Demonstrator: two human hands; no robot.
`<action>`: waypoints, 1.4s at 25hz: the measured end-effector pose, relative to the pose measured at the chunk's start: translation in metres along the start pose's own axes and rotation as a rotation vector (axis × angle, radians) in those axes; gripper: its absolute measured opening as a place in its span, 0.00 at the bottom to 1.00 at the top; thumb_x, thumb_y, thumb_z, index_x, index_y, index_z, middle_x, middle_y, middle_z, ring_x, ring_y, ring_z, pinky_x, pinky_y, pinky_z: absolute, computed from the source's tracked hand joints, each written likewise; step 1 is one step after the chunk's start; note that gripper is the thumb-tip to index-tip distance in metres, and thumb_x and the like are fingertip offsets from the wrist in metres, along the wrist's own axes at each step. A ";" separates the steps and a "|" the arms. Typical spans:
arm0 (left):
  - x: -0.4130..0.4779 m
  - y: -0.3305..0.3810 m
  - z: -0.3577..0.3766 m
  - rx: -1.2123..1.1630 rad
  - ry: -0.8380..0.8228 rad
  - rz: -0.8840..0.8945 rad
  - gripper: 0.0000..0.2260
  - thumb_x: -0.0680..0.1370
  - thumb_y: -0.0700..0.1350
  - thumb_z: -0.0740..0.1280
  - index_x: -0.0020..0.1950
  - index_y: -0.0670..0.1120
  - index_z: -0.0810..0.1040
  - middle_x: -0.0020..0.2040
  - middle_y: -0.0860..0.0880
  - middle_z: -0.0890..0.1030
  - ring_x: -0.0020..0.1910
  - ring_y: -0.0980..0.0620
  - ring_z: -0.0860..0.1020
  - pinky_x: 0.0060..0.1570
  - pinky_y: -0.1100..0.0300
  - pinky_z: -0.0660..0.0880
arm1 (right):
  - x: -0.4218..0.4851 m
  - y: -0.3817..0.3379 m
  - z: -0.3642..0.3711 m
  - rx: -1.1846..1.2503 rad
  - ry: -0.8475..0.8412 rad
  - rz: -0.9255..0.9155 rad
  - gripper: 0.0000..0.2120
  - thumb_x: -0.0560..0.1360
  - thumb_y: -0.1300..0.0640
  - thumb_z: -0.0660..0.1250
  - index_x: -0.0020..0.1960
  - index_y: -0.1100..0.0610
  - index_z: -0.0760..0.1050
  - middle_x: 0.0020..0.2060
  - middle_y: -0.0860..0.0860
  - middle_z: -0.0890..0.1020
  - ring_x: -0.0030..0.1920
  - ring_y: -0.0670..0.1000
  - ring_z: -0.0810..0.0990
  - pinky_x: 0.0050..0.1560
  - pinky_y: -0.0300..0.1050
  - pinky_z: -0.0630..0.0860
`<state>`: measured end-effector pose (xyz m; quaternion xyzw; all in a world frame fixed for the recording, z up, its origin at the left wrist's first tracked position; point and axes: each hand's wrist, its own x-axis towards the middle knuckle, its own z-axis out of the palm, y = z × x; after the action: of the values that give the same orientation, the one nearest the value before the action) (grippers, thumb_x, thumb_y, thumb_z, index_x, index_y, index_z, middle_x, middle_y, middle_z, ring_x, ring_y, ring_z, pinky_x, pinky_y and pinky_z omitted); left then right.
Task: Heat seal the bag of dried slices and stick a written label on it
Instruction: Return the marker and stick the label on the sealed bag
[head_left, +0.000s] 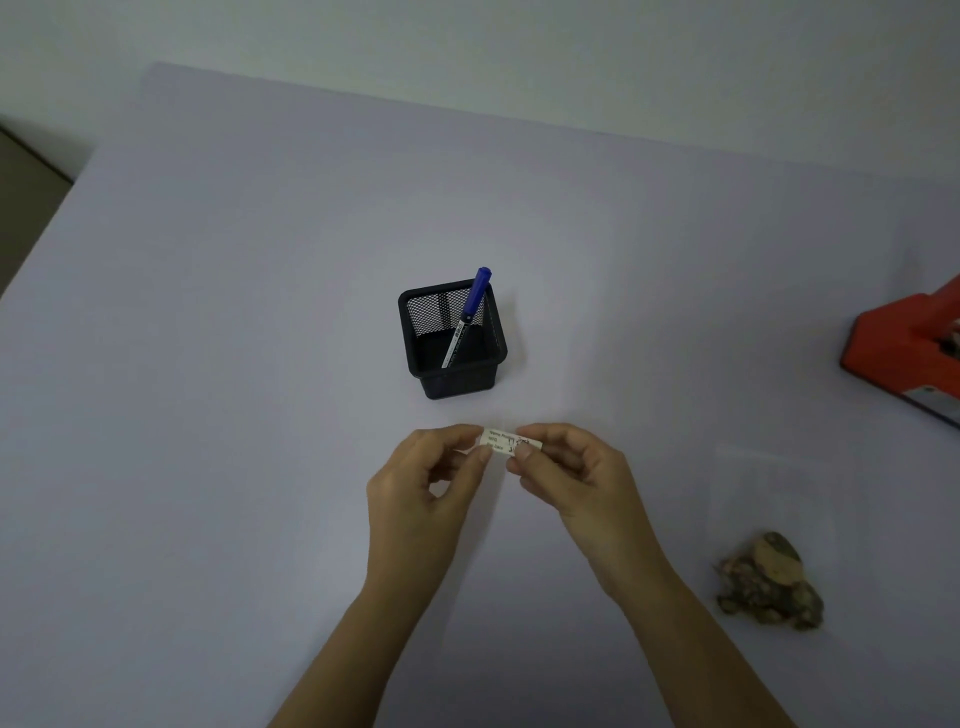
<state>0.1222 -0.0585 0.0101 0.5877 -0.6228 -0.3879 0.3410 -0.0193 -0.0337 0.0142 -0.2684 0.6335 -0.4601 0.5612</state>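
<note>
A small white label (504, 441) with printed lines and handwriting is held above the table between both hands. My left hand (423, 483) pinches its left end, and my right hand (576, 478) pinches its right end with thumb and forefinger. The clear bag (774, 499) lies flat at the right, with the dried slices (769, 582) bunched at its near end. It is apart from both hands. The orange heat sealer (909, 343) stands at the right edge, partly cut off by the frame.
A black mesh pen holder (452, 343) stands in the middle of the pale table (234, 312), just beyond the hands, with a blue-capped marker (467, 314) leaning in it. The table's left edge drops to a dark floor.
</note>
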 end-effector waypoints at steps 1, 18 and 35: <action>-0.001 0.000 0.000 0.010 0.015 0.024 0.09 0.73 0.42 0.70 0.50 0.54 0.78 0.43 0.61 0.79 0.44 0.62 0.78 0.42 0.75 0.73 | -0.001 -0.002 0.001 0.002 -0.017 -0.007 0.06 0.74 0.62 0.68 0.49 0.54 0.80 0.41 0.49 0.86 0.44 0.47 0.84 0.46 0.38 0.80; -0.004 0.015 -0.001 -0.344 -0.078 -0.183 0.06 0.72 0.45 0.68 0.49 0.52 0.79 0.39 0.53 0.84 0.41 0.55 0.83 0.45 0.66 0.79 | -0.007 -0.009 0.001 -0.098 -0.045 -0.086 0.07 0.74 0.60 0.68 0.50 0.53 0.80 0.44 0.49 0.85 0.45 0.47 0.84 0.49 0.42 0.80; -0.002 0.007 0.002 -0.173 0.041 -0.057 0.05 0.73 0.50 0.65 0.47 0.55 0.78 0.42 0.56 0.82 0.43 0.58 0.81 0.43 0.69 0.77 | -0.005 -0.012 0.003 -0.199 -0.069 -0.202 0.06 0.74 0.60 0.69 0.49 0.52 0.81 0.37 0.44 0.84 0.38 0.44 0.83 0.41 0.35 0.79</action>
<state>0.1170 -0.0559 0.0157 0.5813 -0.5628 -0.4379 0.3918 -0.0171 -0.0358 0.0273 -0.4008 0.6260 -0.4399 0.5040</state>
